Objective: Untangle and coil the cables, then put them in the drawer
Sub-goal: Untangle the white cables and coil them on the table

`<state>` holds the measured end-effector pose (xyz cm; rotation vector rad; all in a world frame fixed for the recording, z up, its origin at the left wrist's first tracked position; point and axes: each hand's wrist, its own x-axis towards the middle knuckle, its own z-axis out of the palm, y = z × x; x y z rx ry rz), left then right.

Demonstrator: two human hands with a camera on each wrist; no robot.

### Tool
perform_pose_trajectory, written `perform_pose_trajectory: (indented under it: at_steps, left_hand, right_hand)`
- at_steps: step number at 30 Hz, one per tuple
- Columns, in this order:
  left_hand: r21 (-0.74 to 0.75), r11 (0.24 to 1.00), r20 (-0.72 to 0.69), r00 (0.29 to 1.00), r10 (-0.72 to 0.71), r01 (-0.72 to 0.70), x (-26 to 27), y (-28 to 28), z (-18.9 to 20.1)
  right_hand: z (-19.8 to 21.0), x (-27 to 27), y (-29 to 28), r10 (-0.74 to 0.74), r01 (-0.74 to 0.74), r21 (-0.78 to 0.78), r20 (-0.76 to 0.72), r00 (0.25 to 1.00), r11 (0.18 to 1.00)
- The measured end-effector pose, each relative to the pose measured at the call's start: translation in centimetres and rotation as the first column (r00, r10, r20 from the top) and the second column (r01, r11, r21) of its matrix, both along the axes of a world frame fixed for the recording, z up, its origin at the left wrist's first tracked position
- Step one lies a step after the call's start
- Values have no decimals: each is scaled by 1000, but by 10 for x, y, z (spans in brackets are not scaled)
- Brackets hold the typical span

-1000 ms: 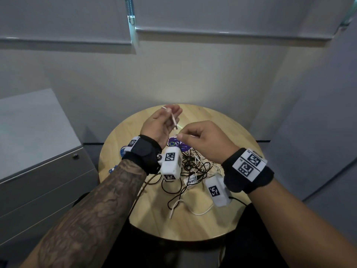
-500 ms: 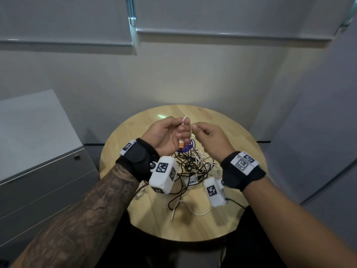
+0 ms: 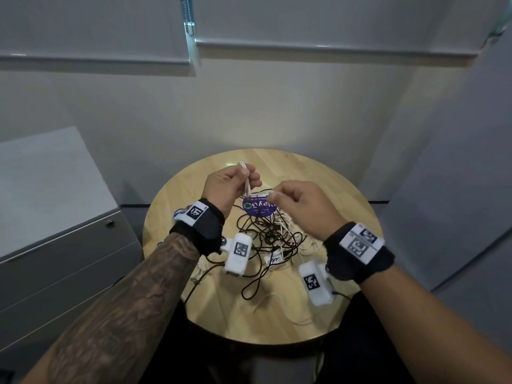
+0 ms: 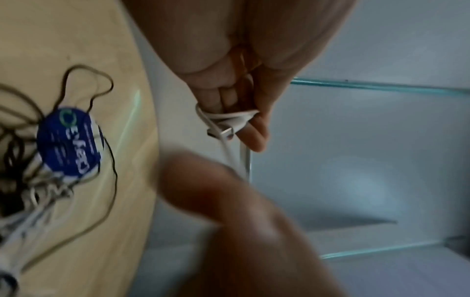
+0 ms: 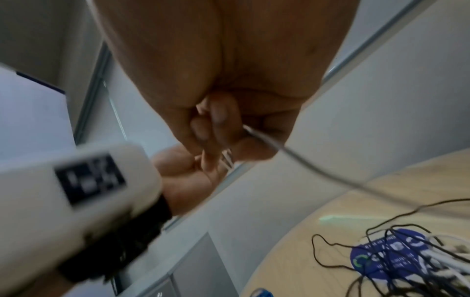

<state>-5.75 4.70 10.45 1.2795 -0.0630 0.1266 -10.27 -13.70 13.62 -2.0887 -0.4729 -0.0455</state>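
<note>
Grey drawer cabinet (image 3: 63, 245) at left, beside a round wooden table (image 3: 318, 178). Left hand (image 3: 231, 187) grips folded loops of white cable (image 3: 246, 181) above the table; right hand (image 3: 302, 206) pinches the same cable's strand. Black and white cable tangle (image 3: 274, 236) lies on the tabletop below, over a blue round sticker (image 3: 259, 207).

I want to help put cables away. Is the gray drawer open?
Shut. The drawer front sits flush with the cabinet, nothing pulled out.

White cable (image 3: 247, 180), black cables (image 3: 273, 236), blue round sticker (image 3: 259, 207), pale wooden table (image 3: 335, 187).
</note>
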Motion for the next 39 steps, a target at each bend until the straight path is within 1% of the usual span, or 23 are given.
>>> perform_pose_trajectory:
  at_steps: [1,3,5,7,9,11,13,15,17,19,20,22,23,25,26,27,30,32,34,36,37,38,39]
  left_hand:
    - [116,993,18,999,-33,31,-2,1,-1]
    - [302,945,8,991,-135,127,-7,-3,0]
    - [352,899,-66,965,-253,260,-13,-10,5]
    - [266,889,-119,928,-354,373,-22,-16,15]
    - [46,901,-112,899,-424,431,-28,-18,28]
    - [-195,880,-74,888,-454,434,-28,-15,41]
    - [-347,861,-40,912,-409,372,-22,-13,44]
    - [-406,883,-52,959,-279,235,-15,-12,37]
    - [-419,902,-85,985,-150,102,-9,-9,26]
    - [-349,937,-84,996,-41,9,-5,-6,13]
    - [-282,959,-81,997,8,-31,-3,-3,7]
    - [-107,992,-75,995,65,-73,-3,0,-5]
    - [18,997,-56,996,71,-70,-5,0,-10]
    - [270,963,-21,1000,14,-8,-14,-4,-15]
    - [327,943,-34,998,-53,61,-19,-8,-14]
    - [321,935,-69,988,-137,152,-24,-12,-11]
    - [138,917,-157,922,-353,375,-35,-21,8]
    - [-40,899,-154,886,-437,437,-36,-21,20]
    - [-227,859,-116,863,-492,460,-33,-17,28]
    - [-425,801,-78,864,-497,422,-27,-12,32]
    - [-504,782,-72,884,-462,368,-23,-10,32]
    - [-546,784,-77,914,-399,297,-19,-7,30]
    - [-547,809,-95,945,-313,213,-14,-5,28]
  right_hand:
    - [7,4,-4,-33,32,52,23,999,998]
    - [19,11,-8,-83,75,91,82,993,993]
    - [26,20,-8,-136,127,77,136,981,989]
    - [25,30,-9,-183,172,83,158,970,982]
    - [17,38,-10,-196,186,88,128,972,979]
    - [2,36,-7,-150,147,46,64,987,988]
    - [-12,24,-1,-62,62,8,-21,998,998]
    - [-23,13,6,21,-25,-53,-64,998,998]
    - [-31,5,9,106,-114,-128,-69,992,985]
    - [-32,0,8,150,-159,-184,-57,987,970]
    - [-32,-1,7,148,-156,-190,-56,987,969]
    - [-24,-5,6,116,-121,-124,-51,992,985]
    - [-18,-4,5,93,-96,-70,-47,995,993]
    - [-5,0,4,38,-38,11,-9,999,999]
    - [1,4,3,9,-9,43,11,1000,999]
    - [5,10,2,-23,21,76,28,999,997]
    - [10,25,-2,-141,133,98,81,987,986]
    - [3,36,-5,-170,161,128,65,983,979]
    - [-7,38,-3,-137,134,144,5,991,980]
    - [-17,30,3,-72,77,72,-72,995,994]
    - [-23,24,6,-38,40,19,-96,995,999]
    - [-28,18,10,0,-3,-24,-104,995,1000]
    - [-32,13,13,42,-48,-64,-101,994,997]
